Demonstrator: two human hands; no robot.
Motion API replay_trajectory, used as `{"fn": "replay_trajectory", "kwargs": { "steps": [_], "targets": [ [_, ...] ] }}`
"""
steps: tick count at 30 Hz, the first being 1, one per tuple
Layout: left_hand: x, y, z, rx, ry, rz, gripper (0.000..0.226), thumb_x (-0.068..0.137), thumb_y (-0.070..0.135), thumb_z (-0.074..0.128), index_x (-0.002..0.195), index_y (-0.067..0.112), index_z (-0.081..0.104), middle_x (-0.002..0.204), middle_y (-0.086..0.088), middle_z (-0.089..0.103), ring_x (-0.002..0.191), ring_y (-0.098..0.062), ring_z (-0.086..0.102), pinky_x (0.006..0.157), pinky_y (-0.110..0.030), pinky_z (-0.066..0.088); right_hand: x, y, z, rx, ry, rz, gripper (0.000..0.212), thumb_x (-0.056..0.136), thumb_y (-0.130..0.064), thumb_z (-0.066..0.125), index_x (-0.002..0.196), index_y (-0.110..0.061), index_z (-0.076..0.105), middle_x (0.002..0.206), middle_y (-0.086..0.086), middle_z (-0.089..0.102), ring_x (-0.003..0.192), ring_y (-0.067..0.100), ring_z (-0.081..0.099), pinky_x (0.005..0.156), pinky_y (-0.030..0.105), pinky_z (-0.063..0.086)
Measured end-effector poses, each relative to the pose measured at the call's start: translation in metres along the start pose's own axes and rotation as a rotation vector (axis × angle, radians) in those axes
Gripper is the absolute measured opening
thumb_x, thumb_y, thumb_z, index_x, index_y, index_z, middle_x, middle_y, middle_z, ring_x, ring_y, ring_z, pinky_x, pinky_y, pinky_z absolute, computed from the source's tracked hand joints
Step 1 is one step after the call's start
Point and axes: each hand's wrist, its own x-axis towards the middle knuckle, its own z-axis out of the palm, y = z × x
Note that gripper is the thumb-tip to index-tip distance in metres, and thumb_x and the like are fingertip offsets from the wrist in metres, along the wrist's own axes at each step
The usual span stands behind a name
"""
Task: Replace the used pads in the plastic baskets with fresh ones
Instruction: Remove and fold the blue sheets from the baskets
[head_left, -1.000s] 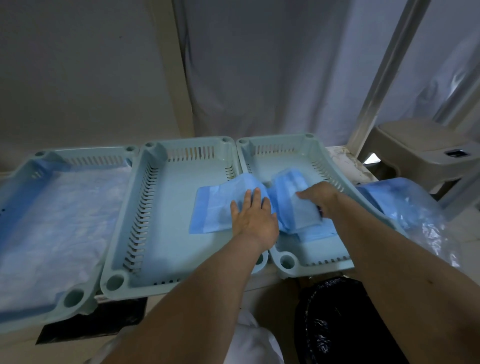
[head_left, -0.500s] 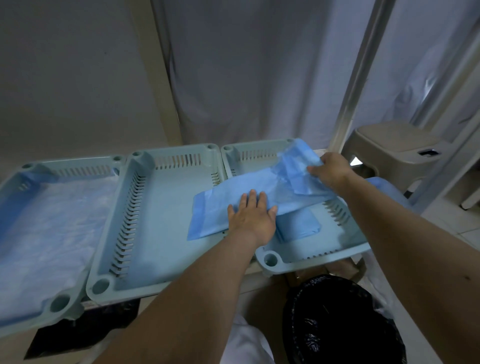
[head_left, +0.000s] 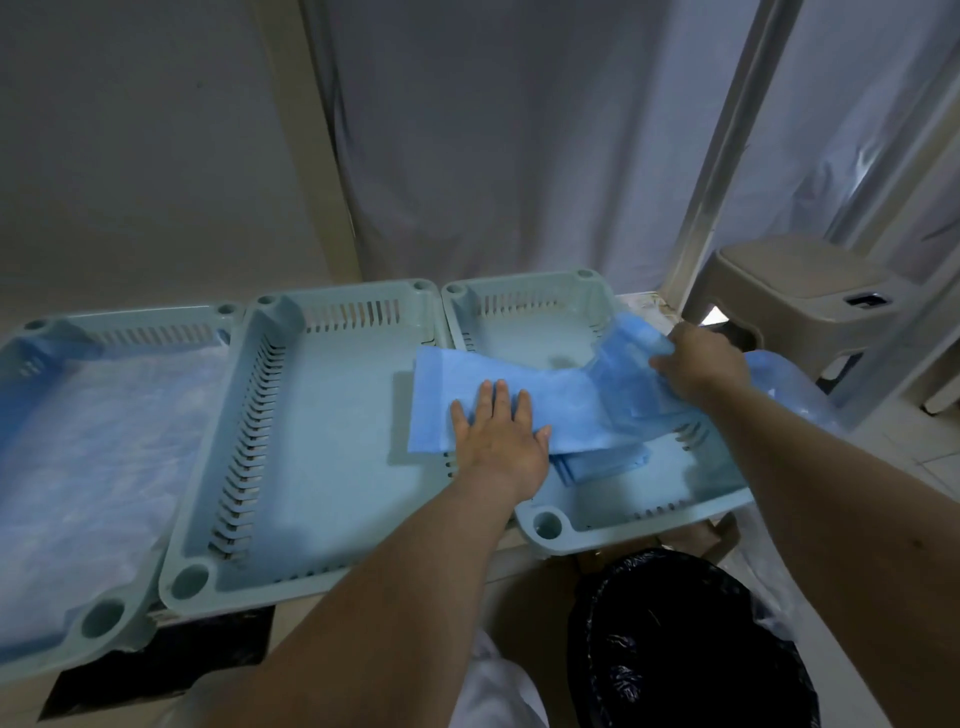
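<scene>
Three pale green plastic baskets stand side by side. The left basket (head_left: 109, 618) holds a spread blue and white pad (head_left: 88, 441). Across the wall between the middle basket (head_left: 291, 499) and the right basket (head_left: 644, 514) lies a blue pad (head_left: 550, 405), partly unfolded. My left hand (head_left: 501, 441) presses flat on its near edge, fingers straight. My right hand (head_left: 698, 364) grips the pad's folded right end above the right basket's far side. A small folded blue pad (head_left: 602, 465) lies under it in the right basket.
A bin with a black liner (head_left: 691, 649) stands on the floor below the right basket. A clear bag of blue pads (head_left: 784, 379) sits right of the baskets. A beige plastic stool (head_left: 800, 291) stands at the far right. Grey curtains hang behind.
My right hand has drawn the pad's folded end up and to the right, opening it out. My left hand has stayed pressed on the near edge. The view has shifted slightly.
</scene>
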Motion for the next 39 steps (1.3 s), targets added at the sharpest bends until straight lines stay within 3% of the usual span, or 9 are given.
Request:
{"fn": "replay_trajectory", "kwargs": {
  "steps": [12, 23, 26, 29, 32, 33, 35, 37, 39],
  "targets": [
    [-0.002, 0.0, 0.006, 0.018, 0.031, 0.003, 0.059, 0.102, 0.043, 0.013, 0.153, 0.018, -0.002, 0.159, -0.004, -0.014, 0.145, -0.023, -0.021, 0.115, -0.054, -0.01, -0.032, -0.061, 0.022, -0.369, 0.017, -0.21, 0.03, 0.093, -0.014, 0.049, 0.123, -0.011, 0.048, 0.12, 0.011, 0.06, 0.11, 0.029, 0.06, 0.085, 0.032, 0.046],
    [0.001, 0.0, 0.008, 0.01, 0.03, -0.024, 0.065, 0.097, 0.028, 0.026, 0.152, 0.013, -0.006, 0.158, -0.003, -0.017, 0.144, -0.021, -0.023, 0.115, -0.054, -0.012, -0.043, -0.095, 0.065, -0.046, -0.133, -0.304, 0.034, 0.089, -0.032, 0.056, 0.111, -0.006, 0.058, 0.114, 0.013, 0.06, 0.104, 0.029, 0.057, 0.072, 0.027, 0.035],
    [0.0, 0.0, 0.008, -0.018, 0.038, -0.02, 0.063, 0.097, 0.028, 0.023, 0.152, 0.012, -0.004, 0.159, -0.003, -0.015, 0.144, -0.021, -0.022, 0.115, -0.053, -0.012, -0.045, -0.095, 0.076, 0.035, -0.202, -0.246, 0.04, 0.095, -0.042, 0.046, 0.106, -0.005, 0.06, 0.11, 0.011, 0.064, 0.101, 0.028, 0.058, 0.073, 0.029, 0.038],
    [0.0, 0.0, 0.008, -0.007, 0.038, -0.018, 0.062, 0.098, 0.027, 0.022, 0.152, 0.011, -0.003, 0.159, -0.004, -0.014, 0.144, -0.021, -0.023, 0.115, -0.054, -0.01, -0.043, -0.09, 0.081, 0.08, -0.232, -0.235, 0.043, 0.103, -0.03, 0.028, 0.081, -0.005, 0.054, 0.101, 0.016, 0.064, 0.098, 0.031, 0.056, 0.072, 0.029, 0.033],
    [0.001, -0.001, 0.008, 0.008, 0.025, -0.022, 0.062, 0.098, 0.027, 0.023, 0.153, 0.01, -0.001, 0.159, -0.005, -0.015, 0.144, -0.022, -0.023, 0.115, -0.054, -0.01, -0.038, -0.08, 0.08, 0.128, -0.104, -0.275, 0.032, 0.099, -0.013, 0.036, 0.073, -0.009, 0.053, 0.078, 0.006, 0.053, 0.086, 0.032, 0.053, 0.061, 0.029, 0.031],
    [0.001, 0.0, 0.009, 0.011, 0.023, -0.022, 0.062, 0.097, 0.027, 0.023, 0.153, 0.01, -0.001, 0.159, -0.005, -0.015, 0.143, -0.022, -0.024, 0.115, -0.054, -0.01, -0.038, -0.076, 0.08, 0.12, -0.025, -0.311, 0.028, 0.097, -0.014, 0.039, 0.08, -0.012, 0.06, 0.085, 0.007, 0.055, 0.089, 0.032, 0.053, 0.062, 0.03, 0.036],
    [-0.001, 0.001, 0.007, 0.014, 0.025, -0.021, 0.063, 0.097, 0.028, 0.024, 0.153, 0.011, -0.001, 0.159, -0.005, -0.015, 0.144, -0.022, -0.023, 0.115, -0.054, -0.01, -0.042, -0.072, 0.084, 0.004, 0.0, -0.411, 0.033, 0.1, -0.03, 0.037, 0.123, -0.023, 0.06, 0.13, 0.006, 0.052, 0.118, 0.03, 0.046, 0.089, 0.036, 0.041],
    [-0.003, 0.002, 0.004, 0.015, 0.022, -0.019, 0.065, 0.097, 0.03, 0.028, 0.152, 0.012, 0.0, 0.159, -0.004, -0.014, 0.144, -0.022, -0.023, 0.115, -0.054, -0.01, -0.046, -0.072, 0.09, -0.113, -0.166, -0.474, 0.046, 0.101, -0.046, 0.021, 0.145, -0.038, 0.032, 0.156, -0.003, 0.024, 0.143, 0.022, 0.019, 0.112, 0.046, 0.021],
    [-0.005, 0.004, 0.0, 0.023, 0.0, -0.019, 0.066, 0.096, 0.03, 0.032, 0.152, 0.013, 0.002, 0.159, -0.004, -0.015, 0.143, -0.022, -0.024, 0.115, -0.054, -0.01, -0.048, -0.074, 0.096, -0.155, -0.309, -0.456, 0.05, 0.1, -0.052, 0.01, 0.149, -0.044, 0.009, 0.16, -0.009, 0.001, 0.147, 0.018, -0.004, 0.116, 0.052, 0.003]
  ]
}}
